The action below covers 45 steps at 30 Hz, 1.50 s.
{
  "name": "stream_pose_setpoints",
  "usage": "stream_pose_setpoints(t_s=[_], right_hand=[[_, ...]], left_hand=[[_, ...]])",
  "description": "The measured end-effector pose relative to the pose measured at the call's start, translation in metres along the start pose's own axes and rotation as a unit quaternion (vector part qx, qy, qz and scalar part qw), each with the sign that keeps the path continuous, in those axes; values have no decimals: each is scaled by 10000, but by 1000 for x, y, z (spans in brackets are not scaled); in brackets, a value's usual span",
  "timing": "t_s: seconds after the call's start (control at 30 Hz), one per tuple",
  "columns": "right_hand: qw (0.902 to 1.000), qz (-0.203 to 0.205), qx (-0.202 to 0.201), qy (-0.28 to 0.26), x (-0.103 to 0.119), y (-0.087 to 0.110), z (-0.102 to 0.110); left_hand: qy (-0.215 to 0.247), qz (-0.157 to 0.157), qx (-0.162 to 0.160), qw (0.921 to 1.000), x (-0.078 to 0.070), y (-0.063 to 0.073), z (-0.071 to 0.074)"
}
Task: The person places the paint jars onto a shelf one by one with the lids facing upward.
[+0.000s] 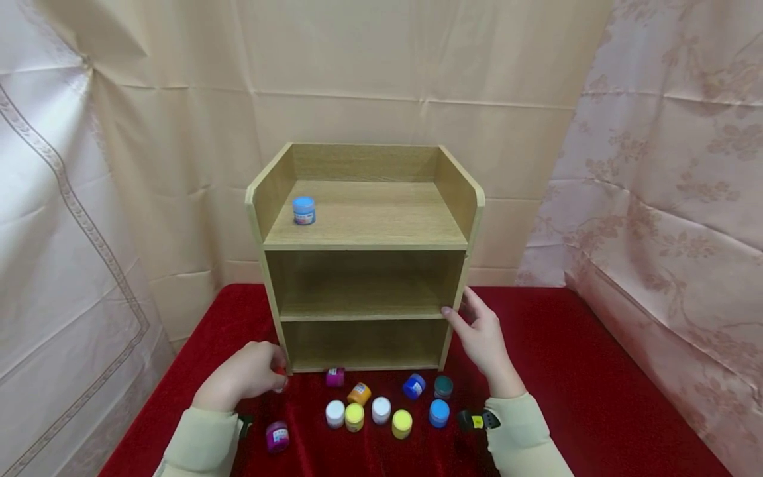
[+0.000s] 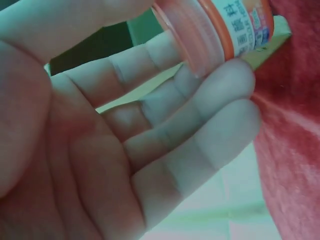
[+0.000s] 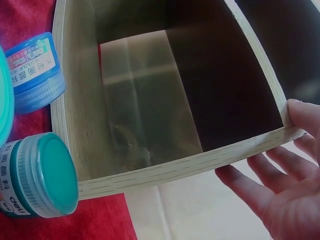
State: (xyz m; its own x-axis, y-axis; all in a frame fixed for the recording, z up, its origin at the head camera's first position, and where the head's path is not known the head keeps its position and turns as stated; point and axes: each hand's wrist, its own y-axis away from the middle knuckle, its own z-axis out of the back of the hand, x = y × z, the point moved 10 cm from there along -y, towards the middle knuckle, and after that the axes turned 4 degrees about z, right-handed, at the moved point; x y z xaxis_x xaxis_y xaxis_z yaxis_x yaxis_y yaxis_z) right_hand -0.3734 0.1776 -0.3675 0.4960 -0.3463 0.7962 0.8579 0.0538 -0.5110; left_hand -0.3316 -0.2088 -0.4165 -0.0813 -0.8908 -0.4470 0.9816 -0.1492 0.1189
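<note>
Pinching the orange jar (image 2: 231,31) in the left hand (image 1: 247,376), clasped the wooden shelf (image 1: 381,215) by one side with the right hand (image 1: 484,336), yes, presumably to keep it steady!

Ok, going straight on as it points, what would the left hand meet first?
Likely the wooden shelf, at its lower left front corner, just past the orange jar the left hand holds; depth is unclear, so it might pass in front.

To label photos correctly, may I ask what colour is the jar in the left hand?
The jar is reddish orange; the left wrist view shows it best.
</note>
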Motion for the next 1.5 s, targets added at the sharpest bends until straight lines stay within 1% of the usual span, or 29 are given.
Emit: stream_pose_setpoints(t_s=[0.13, 0.2, 0.3, 0.43, 0.53, 0.6, 0.7, 0.83, 0.9, 1.1, 1.17, 1.23, 1.33, 1.43, 1.5], right_hand=[[10000, -18, 1, 8, -1, 1, 0], [10000, -23, 7, 4, -1, 1, 1], [10000, -13, 9, 10, 0, 1, 1], [10000, 22, 5, 15, 0, 2, 2], [10000, 12, -17, 20, -1, 2, 3], [10000, 0, -25, 23, -2, 2, 3], [10000, -18, -44, 22, -3, 3, 4], [10000, -66, -41, 22, -4, 3, 4], [10000, -83, -40, -3, -5, 3, 4], [9999, -11, -93, -117, -2, 3, 4], [9999, -3, -83, -90, -2, 3, 3], [10000, 29, -54, -46, -2, 2, 2], [10000, 83, -32, -22, -1, 1, 1], [9999, 103, -29, -4, 0, 1, 0], [10000, 55, -29, -2, -1, 1, 0]], left_hand=[[109, -212, -37, 9997, -11, 5, 6], [152, -344, -117, 9992, -17, 8, 12], [214, -631, -299, 9973, -26, 12, 21], [324, -1104, -569, 9917, -40, 20, 34], [398, -1352, -777, 9870, -49, 28, 45], [422, -1420, -894, 9849, -53, 33, 51], [428, -1370, -1029, 9843, -55, 37, 58], [421, -1379, -1037, 9841, -57, 38, 58], [405, -1477, -1015, 9830, -60, 37, 56], [341, -1778, -1109, 9772, -75, 38, 48], [351, -1828, -1161, 9756, -81, 39, 46], [308, -1998, -1249, 9714, -88, 42, 44], [243, -2297, -1411, 9627, -101, 46, 42], [265, -2692, -1637, 9487, -117, 51, 47], [371, -3014, -1787, 9359, -130, 54, 52]])
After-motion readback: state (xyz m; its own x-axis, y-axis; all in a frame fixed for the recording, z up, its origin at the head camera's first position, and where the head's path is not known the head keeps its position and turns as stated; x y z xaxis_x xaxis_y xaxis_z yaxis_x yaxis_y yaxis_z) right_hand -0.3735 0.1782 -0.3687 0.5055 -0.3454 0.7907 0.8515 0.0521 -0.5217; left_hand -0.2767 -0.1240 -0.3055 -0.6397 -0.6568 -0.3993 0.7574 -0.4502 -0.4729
